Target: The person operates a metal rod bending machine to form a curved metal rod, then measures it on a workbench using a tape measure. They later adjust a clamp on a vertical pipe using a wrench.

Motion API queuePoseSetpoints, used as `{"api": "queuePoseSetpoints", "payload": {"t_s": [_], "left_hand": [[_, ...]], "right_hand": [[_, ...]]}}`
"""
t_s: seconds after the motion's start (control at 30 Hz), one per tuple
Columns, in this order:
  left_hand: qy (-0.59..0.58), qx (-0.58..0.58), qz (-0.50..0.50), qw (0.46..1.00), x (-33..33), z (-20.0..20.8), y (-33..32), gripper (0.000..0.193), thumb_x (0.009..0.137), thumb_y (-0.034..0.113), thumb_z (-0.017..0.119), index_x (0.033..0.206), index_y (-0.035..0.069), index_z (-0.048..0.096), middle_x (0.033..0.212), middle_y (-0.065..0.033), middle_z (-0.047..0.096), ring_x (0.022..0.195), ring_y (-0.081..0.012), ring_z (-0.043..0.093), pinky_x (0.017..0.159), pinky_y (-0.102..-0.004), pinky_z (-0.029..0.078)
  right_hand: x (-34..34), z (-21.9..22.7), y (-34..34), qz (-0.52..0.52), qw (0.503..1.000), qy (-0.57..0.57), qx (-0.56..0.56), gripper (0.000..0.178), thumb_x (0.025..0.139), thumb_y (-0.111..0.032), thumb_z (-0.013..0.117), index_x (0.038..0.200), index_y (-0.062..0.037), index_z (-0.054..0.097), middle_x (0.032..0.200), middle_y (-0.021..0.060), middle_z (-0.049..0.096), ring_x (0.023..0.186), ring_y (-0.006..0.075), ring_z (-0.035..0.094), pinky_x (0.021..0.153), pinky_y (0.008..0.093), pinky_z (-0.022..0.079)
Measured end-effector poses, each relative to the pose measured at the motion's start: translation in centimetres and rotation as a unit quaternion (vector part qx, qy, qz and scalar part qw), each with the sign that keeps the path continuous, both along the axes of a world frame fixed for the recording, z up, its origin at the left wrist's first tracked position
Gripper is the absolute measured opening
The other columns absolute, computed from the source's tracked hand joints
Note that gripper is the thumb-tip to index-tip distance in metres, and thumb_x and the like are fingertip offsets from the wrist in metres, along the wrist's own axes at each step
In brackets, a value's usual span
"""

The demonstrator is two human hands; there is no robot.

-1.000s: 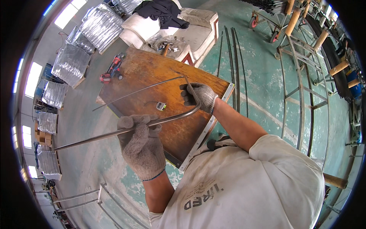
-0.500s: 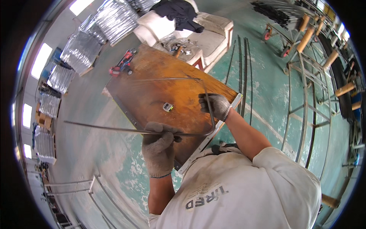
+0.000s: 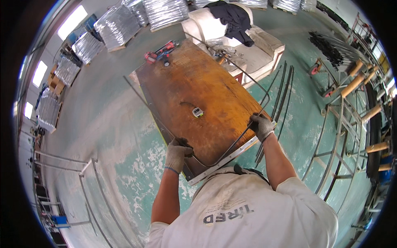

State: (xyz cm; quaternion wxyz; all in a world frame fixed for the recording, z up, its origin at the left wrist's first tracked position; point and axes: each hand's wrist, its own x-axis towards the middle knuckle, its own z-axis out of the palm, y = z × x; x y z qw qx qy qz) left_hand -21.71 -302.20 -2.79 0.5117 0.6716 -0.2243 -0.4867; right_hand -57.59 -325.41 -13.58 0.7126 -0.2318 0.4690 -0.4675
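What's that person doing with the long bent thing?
A person has a bent metal rod in both gloved hands. The left hand grips it on one side of a bend and the right hand on the other. It's over the near end of a wooden table, though I can't tell if it touches. A tape measure and a red tool lie on the table.

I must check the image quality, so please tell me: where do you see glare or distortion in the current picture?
Head view: windows washed out to white; silver-wrapped stacks full of bright glints. Same head view: fisheye bending strongest toward the dark rim; bent metal rod traceable between the hands.
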Motion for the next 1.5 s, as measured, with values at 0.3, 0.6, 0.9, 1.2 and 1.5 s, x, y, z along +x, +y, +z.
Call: {"api": "queuePoseSetpoints", "payload": {"t_s": [0.3, 0.6, 0.9, 1.2, 1.5], "left_hand": [[-0.335, 0.244, -0.012, 0.910, 3.7, -16.1, -0.1, 0.041, 0.094, 0.010, 0.073, 0.134, 0.003, 0.073, 0.114, -0.0265, 0.081, 0.115, -0.0461, 0.080, 0.099, -0.0497, 0.064], [-0.513, 0.194, -0.222, 0.806, -0.7, -14.7, 4.0, 0.043, 0.091, 0.014, 0.074, 0.134, 0.016, 0.082, 0.133, -0.0170, 0.077, 0.131, -0.0381, 0.071, 0.111, -0.0504, 0.059], [-0.577, 0.126, -0.317, 0.742, -4.4, -15.3, 8.6, 0.025, 0.090, 0.030, 0.080, 0.108, 0.014, 0.087, 0.114, -0.0147, 0.077, 0.123, -0.0362, 0.070, 0.113, -0.0513, 0.052], [-0.577, 0.112, -0.332, 0.738, -3.9, -14.6, 9.2, 0.026, 0.101, 0.034, 0.074, 0.110, 0.012, 0.085, 0.116, -0.0143, 0.078, 0.124, -0.0355, 0.069, 0.118, -0.0512, 0.049], [-0.589, -0.004, -0.425, 0.688, -2.3, -14.7, 9.1, 0.021, 0.102, 0.030, 0.071, 0.104, 0.011, 0.080, 0.109, -0.0159, 0.073, 0.115, -0.0370, 0.068, 0.108, -0.0523, 0.049]], "right_hand": [[1.7, -8.1, 5.2, 0.033, 0.983, 0.167, 0.067, 0.015, 0.104, -0.008, 0.079, 0.116, -0.0007, 0.075, 0.097, 0.0107, 0.079, 0.075, 0.0269, 0.079, 0.068, 0.0451, 0.070], [2.3, -5.7, 8.6, 0.281, 0.731, 0.610, -0.122, 0.025, 0.102, -0.033, 0.084, 0.107, -0.0086, 0.081, 0.103, 0.0118, 0.084, 0.089, 0.0366, 0.080, 0.078, 0.0498, 0.065], [4.4, -5.5, 11.9, 0.365, 0.522, 0.632, -0.441, 0.019, 0.095, -0.034, 0.082, 0.103, -0.0165, 0.082, 0.111, 0.0112, 0.074, 0.119, 0.0386, 0.068, 0.108, 0.0543, 0.053], [5.8, -5.7, 11.9, 0.373, 0.505, 0.642, -0.441, 0.016, 0.092, -0.028, 0.084, 0.097, -0.0130, 0.079, 0.108, 0.0124, 0.074, 0.117, 0.0393, 0.068, 0.104, 0.0557, 0.053], [7.1, -3.2, 18.7, 0.382, 0.542, 0.676, -0.322, 0.068, 0.088, -0.042, 0.092, 0.146, -0.0117, 0.074, 0.164, 0.0179, 0.059, 0.159, 0.0409, 0.047, 0.137, 0.0589, 0.033]]}}
